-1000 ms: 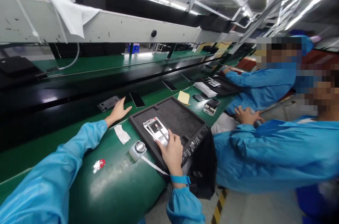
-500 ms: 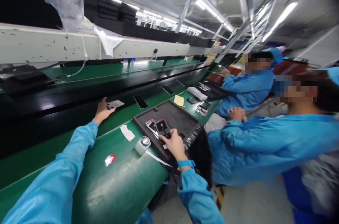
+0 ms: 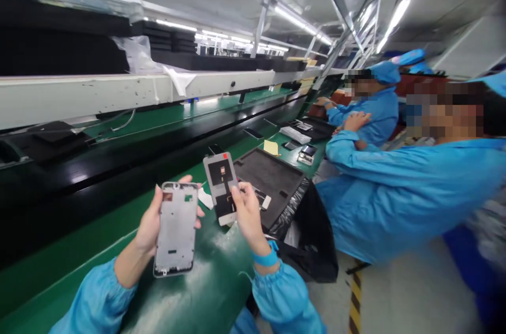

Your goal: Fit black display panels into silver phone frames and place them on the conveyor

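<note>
My left hand (image 3: pixel 149 220) is closed around the edges of a phone frame (image 3: pixel 176 234), a flat silver-grey shell with small cutouts, its inner face toward me. Pinched in my right hand (image 3: pixel 249 213) is a phone screen (image 3: pixel 222 178), its back showing black film, a flex cable and a red mark at the top corner. Both parts are held up side by side above the green bench, apart from each other. Behind my right hand, another phone part (image 3: pixel 263 199) lies in the black foam tray (image 3: pixel 284 168), partly covered by my fingers.
A white scrap (image 3: pixel 205 198) lies on the green bench (image 3: pixel 169 302). Beyond the tray are a yellow note (image 3: pixel 271 147), a dark phone panel (image 3: pixel 253 133) and a white packet (image 3: pixel 294 135). A co-worker in blue (image 3: pixel 367 192) sits close on the right. A black conveyor strip (image 3: pixel 98 176) runs along the left.
My left hand has brought the phone frame from the conveyor side toward me. My right hand has lifted the phone screen out of the tray and moved it left, beside the frame.
</note>
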Demonstrator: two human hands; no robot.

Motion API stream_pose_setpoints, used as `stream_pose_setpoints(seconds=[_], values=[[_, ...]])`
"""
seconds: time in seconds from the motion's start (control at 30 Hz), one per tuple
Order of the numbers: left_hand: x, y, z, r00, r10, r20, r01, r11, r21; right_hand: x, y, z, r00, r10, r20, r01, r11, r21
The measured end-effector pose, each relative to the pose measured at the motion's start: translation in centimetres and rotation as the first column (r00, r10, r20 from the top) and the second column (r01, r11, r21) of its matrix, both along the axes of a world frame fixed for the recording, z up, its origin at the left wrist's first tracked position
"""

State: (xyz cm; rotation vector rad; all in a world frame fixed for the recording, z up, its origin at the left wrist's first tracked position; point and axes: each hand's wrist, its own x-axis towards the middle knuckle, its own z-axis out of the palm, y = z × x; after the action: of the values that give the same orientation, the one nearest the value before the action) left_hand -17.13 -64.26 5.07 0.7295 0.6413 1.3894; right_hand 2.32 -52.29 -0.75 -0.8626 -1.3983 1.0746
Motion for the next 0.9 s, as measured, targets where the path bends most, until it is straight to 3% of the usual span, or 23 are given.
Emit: stream_pose_setpoints(seconds=[0.1,0.2,0.33,0.43,0.53,0.67,0.73,0.83,0.9], values=[[0.8,-0.5,-0.6,0.979,-0.205,0.016,0.204,0.978,0.035,-1.5,-2.8,-0.6,0.999,0.035,0.039,-0.039,0.995,0.091],[0.7,0.0,-1.5,0.968,-0.248,-0.038,0.25,0.965,0.082,-1.4,-4.1,-0.3,0.998,-0.003,0.063,-0.008,0.983,0.182],[0.9,0.1,-2.5,0.961,-0.083,-0.265,0.133,0.975,0.177,-0.8,-4.4,2.2,0.989,0.086,0.118,-0.119,0.942,0.314],[1.3,-0.3,-2.9,0.884,0.081,-0.46,0.065,0.954,0.294,-1.3,-4.4,4.0,0.981,0.113,0.157,-0.162,0.926,0.342],[1.5,-0.6,-3.2,0.724,0.25,-0.643,0.041,0.915,0.402,-2.5,-4.4,4.7,0.995,0.068,0.07,-0.088,0.938,0.336],[0.9,-0.6,-3.1,0.46,0.318,-0.829,0.243,0.853,0.462,-4.0,-4.5,5.3,0.989,0.037,-0.146,0.006,0.96,0.281],[0.6,-0.5,-2.7,0.373,0.33,-0.867,0.329,0.827,0.456,-3.9,-4.6,5.9,0.982,0.018,-0.189,0.038,0.957,0.288],[-0.4,-0.1,-2.0,0.359,0.378,-0.853,0.356,0.79,0.5,-2.7,-4.5,6.4,0.989,0.043,-0.139,0.006,0.941,0.338],[-1.5,0.5,-1.5,0.402,0.44,-0.803,0.254,0.789,0.559,-1.8,-3.8,5.4,0.994,0.038,-0.104,0.004,0.926,0.377]])
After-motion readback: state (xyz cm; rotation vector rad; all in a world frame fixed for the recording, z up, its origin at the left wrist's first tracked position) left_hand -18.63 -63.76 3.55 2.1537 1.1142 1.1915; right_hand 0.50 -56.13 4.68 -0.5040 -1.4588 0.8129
